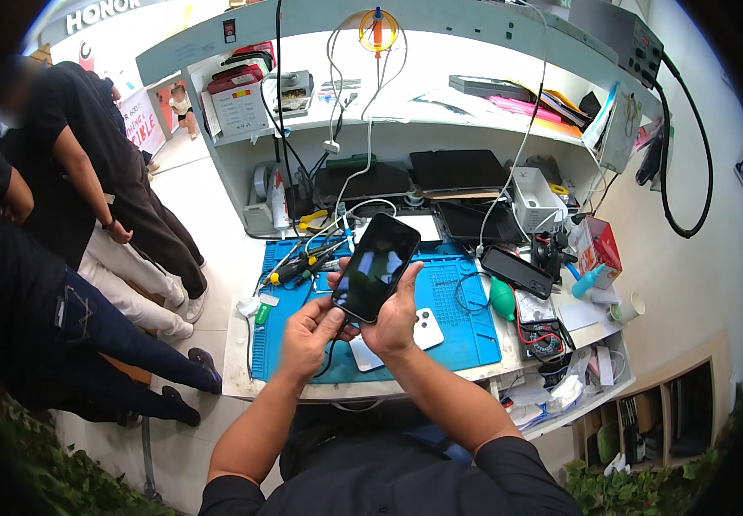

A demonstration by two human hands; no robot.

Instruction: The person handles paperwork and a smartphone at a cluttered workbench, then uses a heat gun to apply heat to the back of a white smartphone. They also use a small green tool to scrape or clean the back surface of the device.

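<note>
A black smartphone (pixel 378 262) is tilted above the blue repair mat (pixel 479 340), its dark screen up and reflective. My right hand (pixel 388 322) is closed round the phone from below, with fingertips showing at its left edge. My left hand (pixel 311 335) pinches the end of a black cable at the phone's lower-left corner. Under my hands, a white phone (pixel 423 331) with a camera bump lies on the mat, partly hidden. Screwdrivers (pixel 289 268) lie left of the phone, and another black phone (pixel 516 271) lies to the right.
Several people (pixel 87 189) in dark tops stand at the left. The white bench shelving (pixel 277 132) carries tablets and hanging cables. A green air blower (pixel 502 299), multimeter (pixel 540 342), red box (pixel 600 245) and paper cup (pixel 628 310) crowd the bench's right side. An open drawer (pixel 552 404) juts out lower right.
</note>
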